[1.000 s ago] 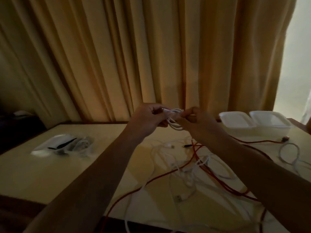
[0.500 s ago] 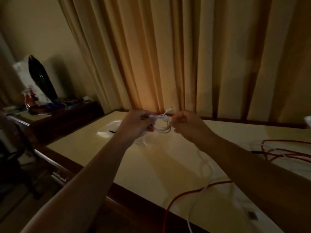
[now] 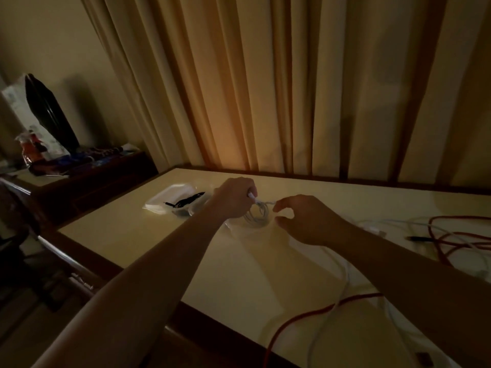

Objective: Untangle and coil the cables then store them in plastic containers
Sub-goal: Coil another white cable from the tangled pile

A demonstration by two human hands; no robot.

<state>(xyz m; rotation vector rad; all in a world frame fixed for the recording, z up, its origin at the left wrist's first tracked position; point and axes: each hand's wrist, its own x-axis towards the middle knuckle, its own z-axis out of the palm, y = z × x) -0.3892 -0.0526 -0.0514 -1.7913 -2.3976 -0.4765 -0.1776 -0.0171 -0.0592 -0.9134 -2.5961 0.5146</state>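
Note:
A small coil of white cable (image 3: 258,214) hangs from my left hand (image 3: 233,199), which pinches it at the top beside its plug end. The coil is low over the clear half of an open plastic container (image 3: 170,198) at the table's far left; a black cable (image 3: 186,201) lies in that container. My right hand (image 3: 305,220) hovers just right of the coil, thumb and fingers loosely curved and apart, holding nothing. A red cable (image 3: 449,236) and loose white cables (image 3: 345,282) lie tangled on the right.
The cream table (image 3: 159,235) has a dark wooden edge running along the left and front. Heavy curtains (image 3: 265,88) hang right behind it. A low side cabinet (image 3: 87,171) with bags and clutter stands to the left.
My view swung left, away from the tangled pile. Both hands carried the white coil down toward the left container, and my right hand let go of it.

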